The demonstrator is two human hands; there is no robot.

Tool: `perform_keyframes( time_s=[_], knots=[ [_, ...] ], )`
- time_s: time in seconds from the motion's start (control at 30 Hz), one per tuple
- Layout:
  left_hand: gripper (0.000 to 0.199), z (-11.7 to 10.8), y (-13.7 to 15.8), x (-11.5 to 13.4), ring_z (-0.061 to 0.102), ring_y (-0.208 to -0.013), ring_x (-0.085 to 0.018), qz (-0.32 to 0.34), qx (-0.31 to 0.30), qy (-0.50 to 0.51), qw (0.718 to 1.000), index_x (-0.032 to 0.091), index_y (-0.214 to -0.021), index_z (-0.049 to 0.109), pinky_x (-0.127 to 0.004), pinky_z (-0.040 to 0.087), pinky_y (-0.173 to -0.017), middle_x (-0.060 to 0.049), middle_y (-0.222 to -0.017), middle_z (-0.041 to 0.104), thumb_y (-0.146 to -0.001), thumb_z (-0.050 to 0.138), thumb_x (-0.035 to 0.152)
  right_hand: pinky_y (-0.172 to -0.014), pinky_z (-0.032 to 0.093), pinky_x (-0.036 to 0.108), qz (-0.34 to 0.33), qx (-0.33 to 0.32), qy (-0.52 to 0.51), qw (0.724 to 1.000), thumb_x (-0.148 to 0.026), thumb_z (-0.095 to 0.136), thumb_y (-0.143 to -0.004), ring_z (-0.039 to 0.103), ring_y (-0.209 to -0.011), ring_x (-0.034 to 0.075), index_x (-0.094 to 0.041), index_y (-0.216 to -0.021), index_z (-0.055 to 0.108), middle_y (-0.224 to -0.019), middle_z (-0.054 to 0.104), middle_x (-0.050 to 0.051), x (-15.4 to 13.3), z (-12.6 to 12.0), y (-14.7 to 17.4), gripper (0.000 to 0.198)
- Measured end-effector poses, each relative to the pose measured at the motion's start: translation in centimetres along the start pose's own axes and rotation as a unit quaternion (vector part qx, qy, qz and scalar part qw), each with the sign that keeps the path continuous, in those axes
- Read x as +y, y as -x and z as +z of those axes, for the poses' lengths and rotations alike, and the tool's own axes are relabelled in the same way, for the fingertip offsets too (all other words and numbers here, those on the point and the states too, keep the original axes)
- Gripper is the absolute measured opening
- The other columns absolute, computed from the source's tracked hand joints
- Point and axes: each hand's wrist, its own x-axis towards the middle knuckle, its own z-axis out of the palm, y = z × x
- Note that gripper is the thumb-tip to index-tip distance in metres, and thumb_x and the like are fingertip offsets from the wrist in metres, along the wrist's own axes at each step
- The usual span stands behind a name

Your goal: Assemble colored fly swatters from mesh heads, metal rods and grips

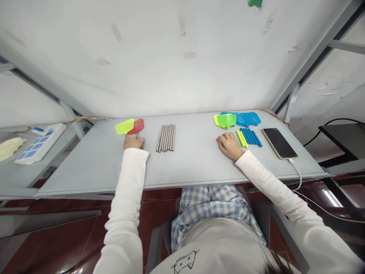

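Note:
My left hand (132, 142) is closed over the thin metal rods below two flat paddle heads, which look like fly swatters. One head is yellow-green (124, 126), the other red (136, 126); a bit of red shows beside my fingers. Exactly which rod is gripped stays hidden. My right hand (230, 146) rests palm down with loosely bent fingers, beside a green handle tube (236, 138) that it partly covers. Two yellow tubes (242, 138) and several blue tubes (251, 137) lie in a row to its right. Between my hands lie several metal rods (166, 138), side by side.
Green paddle heads (225, 120) and blue paddle heads (247, 119) lie near the wall. A phone (279, 143) with a white cable (296, 169) sits at the right on the grey table (194, 163). A white and blue tray (40, 144) stands on the neighbouring left table.

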Motion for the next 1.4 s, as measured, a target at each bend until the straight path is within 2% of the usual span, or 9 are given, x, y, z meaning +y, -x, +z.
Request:
perform_keyframes(
  time_s=[0.17,0.3,0.5,0.67,0.9,1.03,1.17,1.3,1.4],
  knots=[
    [0.015,-1.1,4.5,2.6,0.063,-0.089,-0.025,0.008,0.003,0.133,0.991,0.013,-0.083,0.056,-0.039,0.046,-0.088,-0.006,-0.075,0.060,-0.073,0.063,0.021,-0.087,0.036,0.043,0.001,0.014,-0.033,0.999,-0.026,0.037,-0.092,0.047,-0.096,0.027,-0.016,-0.104,0.063,-0.106,0.056,0.014,-0.6,-0.5,-0.1,0.031],
    [0.030,-0.3,10.9,6.7,0.055,-0.054,-0.008,0.100,-0.045,0.275,0.955,0.019,-0.108,0.050,-0.024,0.047,-0.056,0.003,-0.083,0.054,-0.078,0.054,0.022,-0.090,0.041,0.043,0.016,0.070,-0.189,0.979,-0.037,0.036,-0.094,0.050,-0.097,0.025,-0.015,-0.116,0.057,-0.106,0.056,0.013,-2.7,-1.1,-1.0,0.037],
    [0.027,3.5,18.7,12.2,0.051,-0.059,-0.006,0.310,-0.113,0.335,0.883,0.020,-0.098,0.047,-0.026,0.047,-0.068,-0.002,-0.097,0.056,-0.075,0.058,0.016,-0.076,0.052,0.034,0.214,0.156,-0.517,0.814,-0.065,0.049,-0.083,0.058,-0.091,0.017,-0.026,-0.144,0.021,-0.124,0.051,0.011,-6.5,-3.3,-4.9,0.077],
    [0.038,6.1,19.7,14.6,0.056,-0.069,-0.013,0.367,-0.143,0.303,0.868,0.022,-0.112,0.040,-0.029,0.045,-0.075,-0.003,-0.096,0.057,-0.078,0.057,0.019,-0.066,0.053,0.027,0.267,0.168,-0.601,0.735,-0.065,0.058,-0.076,0.061,-0.085,0.015,-0.027,-0.132,0.034,-0.109,0.058,0.005,-6.5,-4.6,-7.4,0.072],
    [0.021,6.6,19.2,17.1,0.058,-0.091,-0.019,0.329,-0.187,0.416,0.827,0.022,-0.102,0.054,-0.028,0.043,-0.083,-0.005,-0.093,0.059,-0.081,0.058,0.019,-0.060,0.048,0.022,0.236,0.164,-0.645,0.708,-0.068,0.047,-0.081,0.060,-0.079,0.013,-0.023,-0.095,0.053,-0.093,0.061,0.003,-5.5,-5.5,-7.7,0.047],
    [0.011,7.0,18.8,18.4,0.054,-0.059,-0.011,0.191,-0.327,0.494,0.783,0.021,-0.088,0.054,-0.022,0.042,-0.059,0.001,-0.070,0.051,-0.089,0.051,0.032,-0.061,0.047,0.022,0.220,0.186,-0.650,0.704,-0.059,0.053,-0.081,0.057,-0.079,0.013,-0.024,-0.096,0.051,-0.093,0.062,0.002,-5.7,-5.6,-7.6,0.038],
    [0.026,7.7,17.9,19.4,0.041,-0.041,-0.006,0.087,-0.438,0.540,0.713,0.018,-0.076,0.048,-0.018,0.030,-0.042,0.005,-0.056,0.040,-0.093,0.035,0.032,-0.055,0.044,0.022,0.270,0.211,-0.644,0.684,-0.045,0.056,-0.082,0.052,-0.066,0.010,-0.023,-0.089,0.050,-0.083,0.060,-0.002,-5.4,-4.3,-8.3,0.024],
    [0.015,8.1,16.7,19.7,0.025,-0.035,-0.003,0.023,-0.537,0.600,0.593,0.018,-0.075,0.047,-0.015,0.018,-0.035,0.009,-0.055,0.030,-0.086,0.042,0.028,-0.049,0.039,0.021,0.311,0.187,-0.696,0.620,-0.047,0.055,-0.085,0.044,-0.052,0.008,-0.022,-0.072,0.044,-0.064,0.053,-0.005,-4.2,-3.1,-9.3,0.030],
    [0.012,8.3,15.9,19.6,0.013,-0.034,-0.002,-0.005,-0.571,0.619,0.539,0.019,-0.073,0.043,-0.013,0.010,-0.033,0.011,-0.053,0.023,-0.082,0.047,0.025,-0.046,0.038,0.022,0.347,0.115,-0.743,0.561,-0.055,0.054,-0.085,0.039,-0.046,0.008,-0.022,-0.068,0.040,-0.054,0.046,-0.006,-3.1,-2.3,-10.2,0.039]
  ],
)
